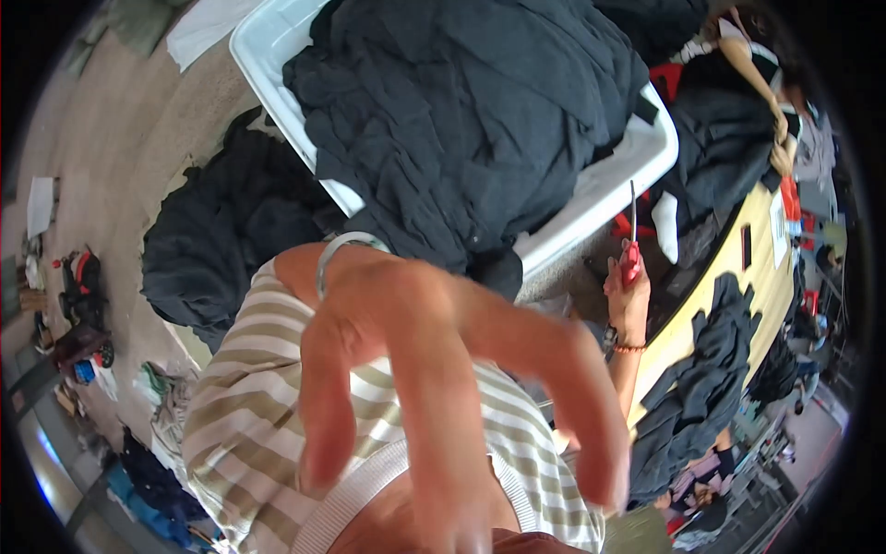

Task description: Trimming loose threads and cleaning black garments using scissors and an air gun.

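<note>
My left hand (406, 314), with a pale bangle at the wrist, is raised close in front of me. Its fingers point down and are spread apart, a little blurred, with nothing held. Off to the right, my right hand (629, 300) is closed round a red-handled tool (631, 263) whose thin metal blade points away from me. Its exact kind cannot be made out. A beaded bracelet and a watch are on that wrist. Ahead lies a heap of black cloth (461, 111) in a white plastic tub (609, 189), partly spilling over the near rim.
Another black cloth pile (231, 231) lies left of the tub. A light wooden table (706, 300) at the right bears black garments (701, 388) and a dark phone-like object (747, 246). A co-worker's arms (761, 88) handle black cloth at far right. Toy-like vehicle (83, 286) stands at left.
</note>
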`<state>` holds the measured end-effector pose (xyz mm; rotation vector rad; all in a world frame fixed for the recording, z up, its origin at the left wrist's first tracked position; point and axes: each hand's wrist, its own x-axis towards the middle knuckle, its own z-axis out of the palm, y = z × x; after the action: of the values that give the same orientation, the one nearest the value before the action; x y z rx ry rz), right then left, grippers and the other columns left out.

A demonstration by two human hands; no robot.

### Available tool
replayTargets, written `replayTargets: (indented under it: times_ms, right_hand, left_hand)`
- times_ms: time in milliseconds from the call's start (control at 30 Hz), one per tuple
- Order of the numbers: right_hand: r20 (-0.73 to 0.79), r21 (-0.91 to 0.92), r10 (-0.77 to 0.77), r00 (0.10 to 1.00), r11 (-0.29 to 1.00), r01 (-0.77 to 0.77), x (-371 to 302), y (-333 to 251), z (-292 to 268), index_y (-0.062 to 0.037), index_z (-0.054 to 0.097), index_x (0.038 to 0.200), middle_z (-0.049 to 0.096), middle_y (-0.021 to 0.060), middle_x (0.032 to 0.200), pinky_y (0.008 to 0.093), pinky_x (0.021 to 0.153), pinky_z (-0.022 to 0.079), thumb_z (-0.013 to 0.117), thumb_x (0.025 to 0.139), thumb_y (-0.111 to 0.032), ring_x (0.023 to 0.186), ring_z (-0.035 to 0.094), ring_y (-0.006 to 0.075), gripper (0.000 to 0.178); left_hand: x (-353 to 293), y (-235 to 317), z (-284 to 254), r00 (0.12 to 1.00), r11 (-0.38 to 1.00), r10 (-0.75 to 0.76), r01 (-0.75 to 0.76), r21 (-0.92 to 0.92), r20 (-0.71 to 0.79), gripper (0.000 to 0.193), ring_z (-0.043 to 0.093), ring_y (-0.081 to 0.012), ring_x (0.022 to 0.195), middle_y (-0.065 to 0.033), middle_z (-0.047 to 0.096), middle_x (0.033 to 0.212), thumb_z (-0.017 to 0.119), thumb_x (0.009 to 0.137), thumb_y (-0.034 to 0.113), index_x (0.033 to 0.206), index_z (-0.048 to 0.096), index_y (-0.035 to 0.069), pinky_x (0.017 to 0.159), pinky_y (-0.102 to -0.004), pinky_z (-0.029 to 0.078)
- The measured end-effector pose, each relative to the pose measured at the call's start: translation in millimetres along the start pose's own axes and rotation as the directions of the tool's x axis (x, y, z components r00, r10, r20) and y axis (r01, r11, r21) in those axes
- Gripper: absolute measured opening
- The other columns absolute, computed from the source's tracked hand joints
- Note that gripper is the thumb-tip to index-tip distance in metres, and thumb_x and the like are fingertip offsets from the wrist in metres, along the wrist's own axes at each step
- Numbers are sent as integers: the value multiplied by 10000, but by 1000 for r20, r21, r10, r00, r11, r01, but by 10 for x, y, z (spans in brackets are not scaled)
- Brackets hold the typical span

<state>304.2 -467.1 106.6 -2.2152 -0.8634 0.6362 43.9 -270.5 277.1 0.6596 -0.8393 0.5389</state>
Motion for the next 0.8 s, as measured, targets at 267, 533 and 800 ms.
replayTargets:
  times_ms: [267, 533, 800]
  right_hand:
    - [-13, -221, -250, 968, 945, 241, 844, -888, 663, -30, 548, 1299, 600, 118, 776, 330, 650, 490, 642, 896, -104, 641, 536, 180, 420]
    - [64, -247, -100, 993, 962, 113, 1280, -1570, 959, -75, 543, 1316, 592, 143, 728, 348, 658, 504, 657, 904, -154, 628, 563, 209, 434]
    - [14, -261, 18, 1000, 965, -14, 1314, -1672, 879, -47, 545, 1304, 610, 151, 779, 341, 706, 505, 647, 895, -93, 683, 561, 187, 423]
  left_hand:
    - [-1347, 1044, -2625, 331, 255, 143, 898, 358, -933, 472, 573, -195, 1172, -136, 571, 1303, 674, 885, 109, 1326, 537, 15, 959, -314, 478]
    - [-988, 1692, -4590, 865, -743, 290, 474, 473, -410, 558, 472, -372, 1252, -196, 490, 1359, 688, 821, 139, 1350, 516, 96, 1047, -402, 395]
    - [-462, 1660, -5011, 812, -530, 201, 561, 636, -548, 229, 640, -396, 892, -207, 666, 925, 532, 782, 4, 977, 643, 44, 781, -447, 519]
